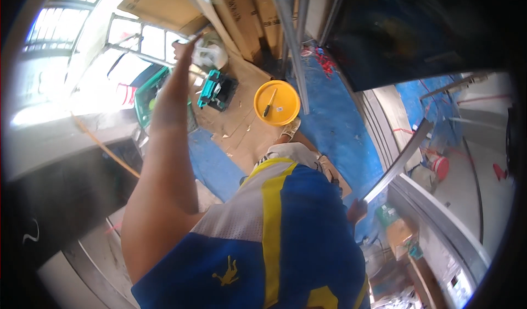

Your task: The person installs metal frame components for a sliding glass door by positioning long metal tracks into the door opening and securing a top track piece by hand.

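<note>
While the right hand (357,212) sits at the lower end of the pale grey metal rail (405,160), on the right of the body, the shirt hides part of it; can't tell if it grips. Left hand (185,48) is raised at arm's length by the bright window, blurred, grip can't be told. Hands well apart.

For a spread like this I'd want weight centred over the feet, rail tested before loading it, slow swing of the left arm.

Around: round yellow plastic lid (286,101) just ahead of the pale shoe (291,127), dark-handled tool (267,109) loose on top. Likely trip point; I'd shift it first. Teal-and-black toolbox (209,89) and green plastic crate (144,101) crowd the left side, white plastic bag (211,56) beyond. Silvery metal poles (297,62) and brown cardboard sheets (236,12) limit room ahead. Blue floor sheeting (340,138) could slip underfoot.
</note>
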Demonstrator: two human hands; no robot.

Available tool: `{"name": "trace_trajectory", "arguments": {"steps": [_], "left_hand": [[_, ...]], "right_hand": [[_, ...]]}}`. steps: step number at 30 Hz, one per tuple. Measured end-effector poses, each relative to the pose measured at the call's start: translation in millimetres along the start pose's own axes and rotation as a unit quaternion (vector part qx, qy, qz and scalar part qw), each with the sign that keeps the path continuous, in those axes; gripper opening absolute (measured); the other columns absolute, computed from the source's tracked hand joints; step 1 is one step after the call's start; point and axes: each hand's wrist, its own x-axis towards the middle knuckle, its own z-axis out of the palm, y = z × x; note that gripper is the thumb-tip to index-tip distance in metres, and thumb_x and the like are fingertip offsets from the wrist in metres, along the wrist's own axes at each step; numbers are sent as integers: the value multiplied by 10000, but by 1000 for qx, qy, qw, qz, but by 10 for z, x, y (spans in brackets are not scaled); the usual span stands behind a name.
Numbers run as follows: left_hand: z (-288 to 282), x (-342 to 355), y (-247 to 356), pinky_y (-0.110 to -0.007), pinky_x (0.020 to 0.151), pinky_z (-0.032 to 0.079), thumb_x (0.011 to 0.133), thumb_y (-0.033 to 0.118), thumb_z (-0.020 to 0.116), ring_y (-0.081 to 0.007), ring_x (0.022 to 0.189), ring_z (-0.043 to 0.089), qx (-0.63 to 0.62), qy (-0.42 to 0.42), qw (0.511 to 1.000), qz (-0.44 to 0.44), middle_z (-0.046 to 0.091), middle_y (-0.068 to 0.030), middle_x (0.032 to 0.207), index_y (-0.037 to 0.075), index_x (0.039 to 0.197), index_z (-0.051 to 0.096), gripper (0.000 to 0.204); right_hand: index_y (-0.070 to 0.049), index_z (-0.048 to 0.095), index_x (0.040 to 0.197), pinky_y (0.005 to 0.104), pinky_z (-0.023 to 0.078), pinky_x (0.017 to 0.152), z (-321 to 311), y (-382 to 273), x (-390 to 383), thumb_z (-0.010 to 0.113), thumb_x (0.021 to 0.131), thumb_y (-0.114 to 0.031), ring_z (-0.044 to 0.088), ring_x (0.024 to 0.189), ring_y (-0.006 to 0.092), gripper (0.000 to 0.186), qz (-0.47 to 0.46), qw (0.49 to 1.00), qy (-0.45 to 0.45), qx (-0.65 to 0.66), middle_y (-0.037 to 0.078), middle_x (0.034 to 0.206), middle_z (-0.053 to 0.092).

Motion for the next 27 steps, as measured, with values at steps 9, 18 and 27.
{"name": "trace_trajectory", "arguments": {"steps": [9,18,27], "left_hand": [[-281,-3379,2247,-456,1022,440,826,71,738,-350,1187,540,-178,-108,742,637,553,-174,1258,72,1325,532,540],[170,-6583,2062,-448,785,553,794,180,671,-316,890,716,170,-321,145,920,738,-108,848,107,871,743,128],[-343,-6355,2240,-410,606,520,784,143,661,-264,672,706,112,-365,59,922,660,-68,652,140,691,661,93]], "right_hand": [[-21,642,830,437,523,635,123,-327,-350,836,787,-329,677,678,358,366,91,992,54,64,163,738,679],[-25,659,865,468,538,725,228,-707,-731,837,766,-293,679,801,404,336,114,980,93,135,180,826,676],[1,339,1515,553,455,1035,248,73,-1946,705,917,-469,428,1391,364,844,597,399,266,643,217,1478,471]]}}
